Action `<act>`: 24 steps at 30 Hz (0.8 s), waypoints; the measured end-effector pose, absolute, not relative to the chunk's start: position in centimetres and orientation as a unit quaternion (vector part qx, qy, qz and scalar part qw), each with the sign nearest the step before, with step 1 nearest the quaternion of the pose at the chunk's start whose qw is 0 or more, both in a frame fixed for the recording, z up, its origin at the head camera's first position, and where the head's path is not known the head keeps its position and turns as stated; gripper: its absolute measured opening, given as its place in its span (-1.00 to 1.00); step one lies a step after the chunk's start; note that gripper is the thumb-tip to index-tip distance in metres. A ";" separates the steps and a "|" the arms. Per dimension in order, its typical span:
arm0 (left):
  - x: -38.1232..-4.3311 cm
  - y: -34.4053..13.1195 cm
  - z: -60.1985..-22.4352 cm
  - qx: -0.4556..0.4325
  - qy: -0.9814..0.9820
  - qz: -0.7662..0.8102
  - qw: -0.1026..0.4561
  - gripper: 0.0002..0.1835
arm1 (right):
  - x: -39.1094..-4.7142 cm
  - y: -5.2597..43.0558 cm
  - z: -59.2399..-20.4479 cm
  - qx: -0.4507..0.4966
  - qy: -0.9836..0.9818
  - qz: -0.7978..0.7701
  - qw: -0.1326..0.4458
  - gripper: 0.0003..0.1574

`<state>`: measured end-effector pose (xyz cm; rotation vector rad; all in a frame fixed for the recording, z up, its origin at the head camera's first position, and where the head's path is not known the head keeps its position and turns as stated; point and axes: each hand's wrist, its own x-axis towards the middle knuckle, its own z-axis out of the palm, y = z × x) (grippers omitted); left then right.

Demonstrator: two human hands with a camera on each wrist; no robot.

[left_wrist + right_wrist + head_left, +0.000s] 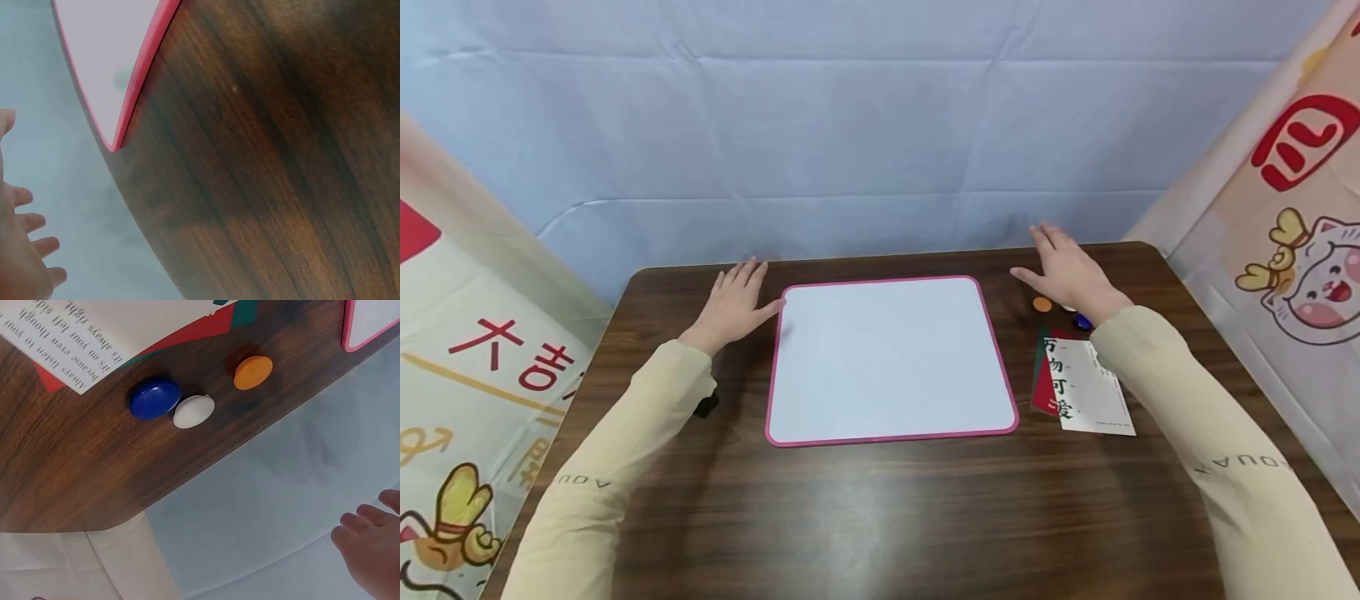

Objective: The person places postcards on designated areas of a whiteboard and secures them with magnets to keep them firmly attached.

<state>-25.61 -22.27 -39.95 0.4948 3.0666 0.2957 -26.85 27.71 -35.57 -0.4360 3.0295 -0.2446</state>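
Observation:
A whiteboard [891, 358] with a pink rim lies flat in the middle of the brown table. To its left my left hand [735, 307] is held with fingers spread and nothing in them; its thumb appears near the board's far left corner. The fingers cast a shadow on the wood in the left wrist view. Beyond the board's right side, my right hand [1070, 273] reaches over the far edge, fingers extended and holding nothing. Nearest to it are an orange round button-like piece [253, 372], a white one [194, 412] and a blue one [155, 399].
Right of the board lies a white printed card [1097, 400] overlapping a red card [1043, 392] and a green card [1038, 367]. A small black object [706, 406], partly hidden by the left sleeve, sits on the left. A pale cloth [850, 125] hangs behind the table.

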 end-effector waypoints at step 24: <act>-23.6 -20.9 -39.0 0.183 0.978 0.072 0.074 -0.23 | -24.4 27.9 -35.2 -0.128 0.988 -0.027 0.083 -0.06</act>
